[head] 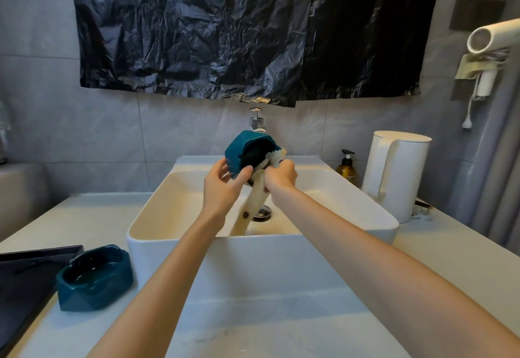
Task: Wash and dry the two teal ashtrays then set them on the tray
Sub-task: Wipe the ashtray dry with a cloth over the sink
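Over the white sink (180,238), my left hand (222,186) holds a teal ashtray (239,152) tilted on its side, its dark hollow facing me. My right hand (281,176) grips a cream cloth with brown dots (257,197); one end is pushed into the ashtray's hollow and the rest hangs down toward the basin. A second teal ashtray (94,277) stands upright on the counter at the left, beside the dark tray (25,276). It touches the tray's right edge and looks wet inside.
A chrome tap (257,122) stands behind the held ashtray. The sink drain (263,213) lies below the cloth. A white kettle (394,174) and an amber pump bottle (346,168) stand to the right. A hair dryer (489,39) hangs on the right wall.
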